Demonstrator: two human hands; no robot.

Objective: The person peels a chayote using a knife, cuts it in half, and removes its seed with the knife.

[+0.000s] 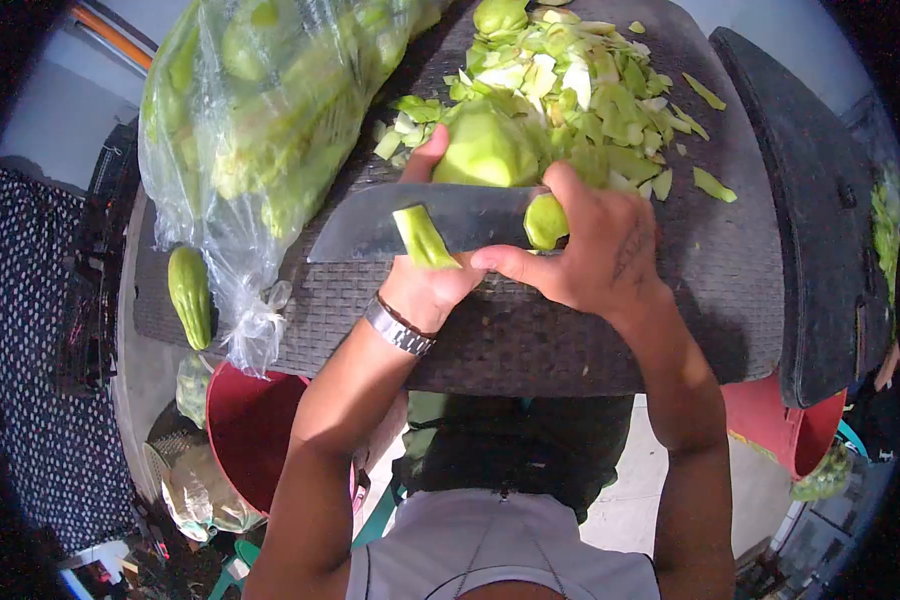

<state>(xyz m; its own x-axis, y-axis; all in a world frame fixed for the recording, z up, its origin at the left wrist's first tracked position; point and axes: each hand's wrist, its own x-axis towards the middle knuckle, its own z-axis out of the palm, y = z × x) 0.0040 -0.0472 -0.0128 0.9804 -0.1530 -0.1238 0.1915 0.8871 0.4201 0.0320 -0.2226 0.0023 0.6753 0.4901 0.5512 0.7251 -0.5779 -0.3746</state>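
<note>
My left hand, mostly hidden beneath the blade, holds a partly peeled, pale green chayote; its thumb shows along the left side. In my right hand is a wide-bladed knife, its handle covered by my fingers. The blade lies crosswise in front of the chayote, tip to the left. One strip of peel lies across the blade, and a rounder green piece is by my right fingers. Past the chayote, a heap of peelings spreads over the dark woven tabletop.
A knotted clear plastic bag full of green chayotes fills the table's left side. Beside its knot lies a loose green chayote. Red tubs stand below the table edge at both sides. A dark chair back is at the right.
</note>
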